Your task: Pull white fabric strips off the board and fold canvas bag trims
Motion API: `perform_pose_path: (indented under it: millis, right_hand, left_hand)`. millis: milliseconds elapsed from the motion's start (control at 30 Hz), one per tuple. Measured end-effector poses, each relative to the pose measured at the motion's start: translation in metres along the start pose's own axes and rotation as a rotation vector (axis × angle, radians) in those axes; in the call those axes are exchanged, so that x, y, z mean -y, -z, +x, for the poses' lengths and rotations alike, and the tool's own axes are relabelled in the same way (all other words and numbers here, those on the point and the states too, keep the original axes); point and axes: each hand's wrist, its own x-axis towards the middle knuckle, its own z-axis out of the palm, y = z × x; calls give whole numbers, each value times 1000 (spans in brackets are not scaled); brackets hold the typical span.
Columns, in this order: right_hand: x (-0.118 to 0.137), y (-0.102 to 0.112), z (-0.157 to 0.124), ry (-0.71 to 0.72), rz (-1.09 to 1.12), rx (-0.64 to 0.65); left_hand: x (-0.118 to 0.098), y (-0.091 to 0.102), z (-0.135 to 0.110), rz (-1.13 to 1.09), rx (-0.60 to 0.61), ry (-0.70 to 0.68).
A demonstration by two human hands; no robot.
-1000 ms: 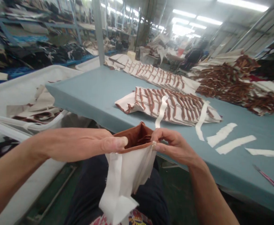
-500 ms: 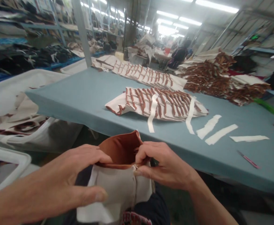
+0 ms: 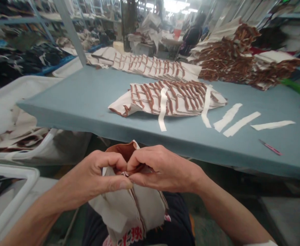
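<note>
Over my lap hangs a sewn fabric piece (image 3: 150,201), off-white on the outside with a brown inner side and a seam running down it. My left hand (image 3: 101,177) pinches its upper edge, thumb below and fingers curled over the rim. Right beside it, my right hand (image 3: 155,167) grips the same edge at the top of the seam, and the fingertips of both hands nearly meet there. Part of the brown lining shows behind the fingers. The exact spot under the fingertips is hidden.
A blue-covered table (image 3: 70,92) holds a stack of similar pieces (image 3: 175,97), white strips (image 3: 242,123), pink-handled snips (image 3: 270,147) and a high brown-and-white pile (image 3: 224,54). White bins (image 3: 24,164) stand at the left. A person (image 3: 192,36) is far back.
My left hand has moved right along the edge and closed on it beside my right hand. The wide opening has narrowed, and the view has tilted down.
</note>
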Motion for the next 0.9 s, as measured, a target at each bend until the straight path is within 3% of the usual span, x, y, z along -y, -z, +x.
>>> perform_pose_path:
  millis: [233,467,633,900]
  right_hand:
    - [-2,1,-6,11,114,-15]
    - [-15,-4,-7,-101,175,-50]
    - [-12,-7,-3,-154,29,-48]
    - [4,-6,6,-278,-124,-15]
  left_hand:
    - [-7,-2,-10,193,-62,-87]
    - [-11,-11,-15,398,-193,-234]
    - [-19,-10,-12,535,-277,-285]
    - [-19,-10,-18,684,-262,-456]
